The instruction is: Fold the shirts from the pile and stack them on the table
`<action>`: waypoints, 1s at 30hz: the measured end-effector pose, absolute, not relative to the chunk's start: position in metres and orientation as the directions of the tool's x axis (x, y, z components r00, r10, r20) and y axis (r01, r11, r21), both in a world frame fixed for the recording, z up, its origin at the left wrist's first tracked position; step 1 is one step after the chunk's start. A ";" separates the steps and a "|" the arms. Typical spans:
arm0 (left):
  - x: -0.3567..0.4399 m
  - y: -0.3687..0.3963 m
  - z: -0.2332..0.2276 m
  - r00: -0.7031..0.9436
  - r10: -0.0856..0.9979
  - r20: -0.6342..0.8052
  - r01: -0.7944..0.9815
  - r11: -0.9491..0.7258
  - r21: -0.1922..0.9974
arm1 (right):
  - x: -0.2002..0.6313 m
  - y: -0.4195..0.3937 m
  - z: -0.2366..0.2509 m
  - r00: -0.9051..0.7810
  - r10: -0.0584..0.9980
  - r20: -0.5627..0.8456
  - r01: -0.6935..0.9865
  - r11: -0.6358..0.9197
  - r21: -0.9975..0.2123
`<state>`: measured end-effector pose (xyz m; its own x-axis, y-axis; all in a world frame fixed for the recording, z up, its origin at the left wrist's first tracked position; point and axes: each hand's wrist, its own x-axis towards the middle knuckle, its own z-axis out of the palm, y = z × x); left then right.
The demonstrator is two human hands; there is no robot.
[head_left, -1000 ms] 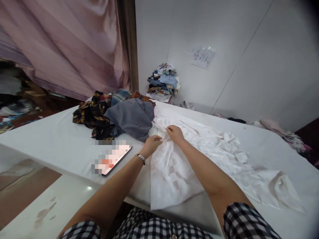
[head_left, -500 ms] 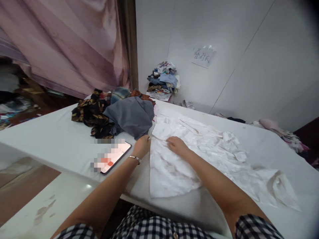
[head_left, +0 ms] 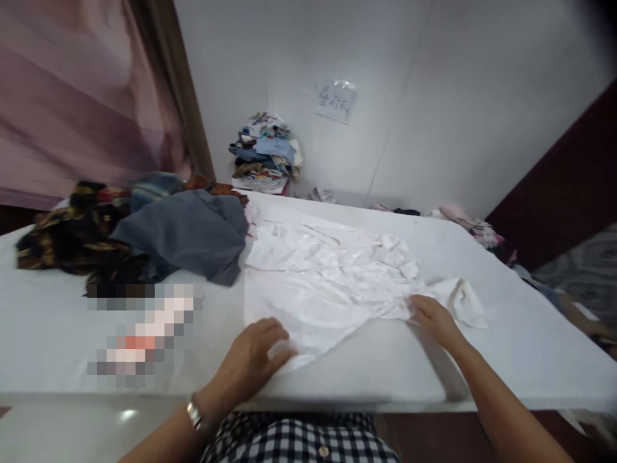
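A crumpled white garment (head_left: 328,276) lies spread on the white table (head_left: 434,366). My left hand (head_left: 253,363) rests on its near left corner, fingers curled over the cloth edge. My right hand (head_left: 434,318) presses flat on the garment's right part, beside a loose white sleeve (head_left: 463,299). A bracelet sits on my left wrist.
A grey garment (head_left: 193,235) and a dark patterned one (head_left: 62,235) are heaped at the table's left. A blurred-out phone (head_left: 139,334) lies near the front left. A pile of clothes (head_left: 265,151) stands against the far wall, with more fabric (head_left: 463,218) on the right.
Both hands have moved from the garment's far collar area to its near edge, the left to the near left corner, the right far out to the right. The view has swung right.
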<state>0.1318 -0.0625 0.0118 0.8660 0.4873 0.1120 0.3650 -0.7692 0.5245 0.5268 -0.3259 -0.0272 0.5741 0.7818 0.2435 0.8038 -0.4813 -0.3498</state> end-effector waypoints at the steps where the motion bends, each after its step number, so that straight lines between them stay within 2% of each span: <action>1: 0.129 -0.071 0.008 0.900 0.428 0.085 0.324 -0.787 0.525 | 0.537 -0.346 -0.029 0.606 0.747 0.274 0.788 -0.518 -0.332; 3: 0.124 -0.079 -0.002 0.921 0.387 0.052 0.310 -0.804 0.507 | 0.551 -0.377 -0.033 0.642 0.690 0.336 0.767 -0.566 -0.303; 7: 0.124 -0.073 -0.022 0.912 0.403 0.082 0.327 -0.831 0.450 | 0.563 -0.401 -0.040 0.670 0.620 0.408 0.738 -0.618 -0.273; 12: 0.125 -0.061 -0.021 0.880 0.319 0.351 0.231 -0.935 0.270 | 0.577 -0.389 -0.041 0.700 0.590 0.402 0.706 -0.656 -0.267; 15: 0.122 -0.059 -0.005 0.830 0.268 0.489 0.230 -0.963 0.138 | 0.593 -0.373 -0.037 0.702 0.595 0.390 0.704 -0.663 -0.255; 18: 0.117 -0.058 0.013 0.787 0.244 0.567 0.262 -0.964 0.051 | 0.604 -0.360 -0.034 0.712 0.630 0.311 0.697 -0.688 -0.203; 23: 0.106 -0.062 0.025 0.781 0.247 0.574 0.277 -0.960 0.037 | 0.602 -0.365 -0.032 0.718 0.648 0.255 0.693 -0.700 -0.171; 26: 0.098 -0.063 0.021 0.788 0.244 0.565 0.233 -0.968 0.092 | 0.589 -0.386 -0.028 0.766 0.501 0.403 0.619 -0.743 -0.254; 28: 0.092 -0.063 0.018 0.791 0.227 0.568 0.178 -0.974 0.141 | 0.575 -0.403 -0.024 0.777 0.289 0.559 0.562 -0.718 -0.409; 30: 0.088 -0.063 0.015 0.795 0.220 0.565 0.134 -0.973 0.190 | 0.557 -0.416 -0.019 0.801 0.024 0.598 0.502 -0.572 -0.649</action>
